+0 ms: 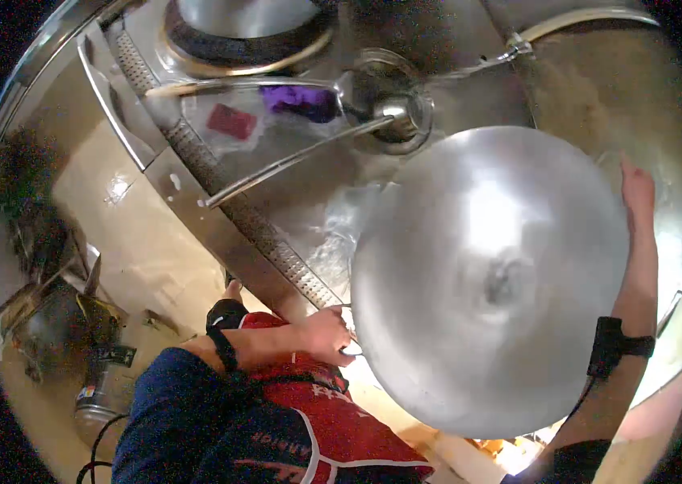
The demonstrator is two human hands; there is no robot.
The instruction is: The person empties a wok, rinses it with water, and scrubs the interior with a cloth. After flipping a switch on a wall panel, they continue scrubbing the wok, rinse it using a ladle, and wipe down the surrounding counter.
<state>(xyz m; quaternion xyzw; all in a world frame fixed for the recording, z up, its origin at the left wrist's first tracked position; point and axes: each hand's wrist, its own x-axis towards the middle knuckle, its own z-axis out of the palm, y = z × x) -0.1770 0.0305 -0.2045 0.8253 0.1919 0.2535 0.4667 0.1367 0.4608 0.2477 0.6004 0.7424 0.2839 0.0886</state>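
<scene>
A large, round, shiny metal wok (pixel 438 323) takes up the middle right of the head view, raised in front of my body. A dull grey patch marks its centre. My left hand (pixel 326 335) is closed round a loop handle (pixel 352 350) on the wok's left edge. On the far right, my right hand (pixel 638 189) is at the wok's upper right rim, its fingers partly hidden. It appears to grip the wok there. A dark band circles my left wrist, and a black strap sits on my right forearm.
Behind the wok is a steel cooking range (pixel 292 177) with a perforated drain channel (pixel 268 242). A swing tap (pixel 301 157) reaches across it. A red pad (pixel 232 121) and purple cloth (pixel 301 102) lie near a round burner ring (pixel 252 60). A metal cylinder (pixel 99 411) stands lower left.
</scene>
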